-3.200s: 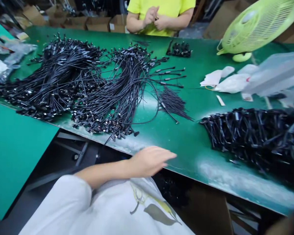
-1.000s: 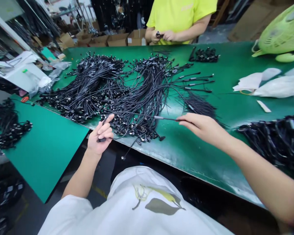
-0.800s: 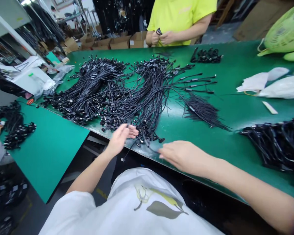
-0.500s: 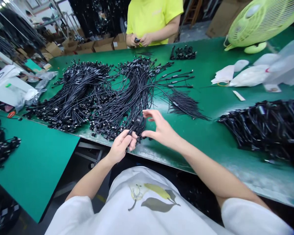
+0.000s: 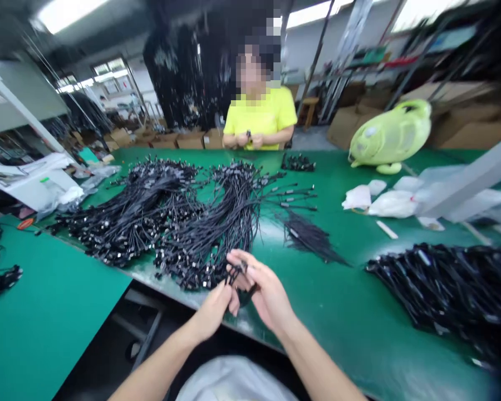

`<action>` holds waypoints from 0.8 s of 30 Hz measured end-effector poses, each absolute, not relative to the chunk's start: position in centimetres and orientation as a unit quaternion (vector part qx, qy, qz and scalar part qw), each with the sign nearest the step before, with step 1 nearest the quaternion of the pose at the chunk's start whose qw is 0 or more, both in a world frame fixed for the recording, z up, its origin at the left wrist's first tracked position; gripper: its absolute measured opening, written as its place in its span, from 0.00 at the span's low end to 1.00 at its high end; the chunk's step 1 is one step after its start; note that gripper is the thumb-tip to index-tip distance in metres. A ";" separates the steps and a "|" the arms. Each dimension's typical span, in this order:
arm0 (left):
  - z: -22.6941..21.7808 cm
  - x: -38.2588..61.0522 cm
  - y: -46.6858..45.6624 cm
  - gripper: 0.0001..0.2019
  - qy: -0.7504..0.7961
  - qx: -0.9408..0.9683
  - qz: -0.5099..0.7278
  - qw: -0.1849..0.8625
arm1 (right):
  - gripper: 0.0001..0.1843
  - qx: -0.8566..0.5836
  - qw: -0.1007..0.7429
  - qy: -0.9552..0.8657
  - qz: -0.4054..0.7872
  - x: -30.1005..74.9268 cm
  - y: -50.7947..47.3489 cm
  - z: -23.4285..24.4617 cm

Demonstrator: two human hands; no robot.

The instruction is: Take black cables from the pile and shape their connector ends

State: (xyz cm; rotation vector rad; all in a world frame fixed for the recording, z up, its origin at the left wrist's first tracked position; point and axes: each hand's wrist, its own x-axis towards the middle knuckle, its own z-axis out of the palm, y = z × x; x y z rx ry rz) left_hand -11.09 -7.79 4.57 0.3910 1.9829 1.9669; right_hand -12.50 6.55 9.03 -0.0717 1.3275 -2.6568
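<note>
Close to the table's front edge, my left hand [image 5: 217, 305] is closed round a black cable [image 5: 236, 272] that is bunched into loops. My right hand [image 5: 264, 284] wraps the other side of the same cable, its fingers curled over the loops. Part of the cable is hidden behind the fingers, and motion blurs it. Just beyond my hands lies a large heap of loose black cables [image 5: 225, 217], with small connectors at the near ends. A second heap of black cables [image 5: 129, 214] spreads to its left.
A bundle of thin black ties [image 5: 311, 236] lies right of the heaps. Many bundled black cables [image 5: 446, 295] are piled at the right. White plastic bags [image 5: 394, 204] and a green fan [image 5: 388, 136] stand behind. Across the green table [image 5: 325, 323], a person in yellow [image 5: 261, 120] handles something small.
My right hand has come from apart, with fingers spread, to close on the cable beside my left hand. The head view has tilted up, showing more of the room.
</note>
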 end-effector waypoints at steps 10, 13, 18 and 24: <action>5.0 -10.9 -6.7 0.31 0.681 0.193 0.654 0.268 | 0.26 -0.059 0.009 0.485 -0.873 -11.1 5.4 7.5; 4.8 -10.5 -6.3 0.32 0.642 0.182 0.686 0.291 | 0.24 -0.060 0.004 0.501 -0.863 -11.2 5.6 8.0; 3.2 -9.1 -5.8 0.32 0.580 0.158 0.727 0.332 | 0.28 -0.055 0.075 0.492 -0.866 -12.1 6.2 8.0; 2.2 -8.5 -4.3 0.26 0.364 0.062 0.833 0.413 | 0.27 -0.051 0.068 0.496 -0.864 -12.8 6.8 7.4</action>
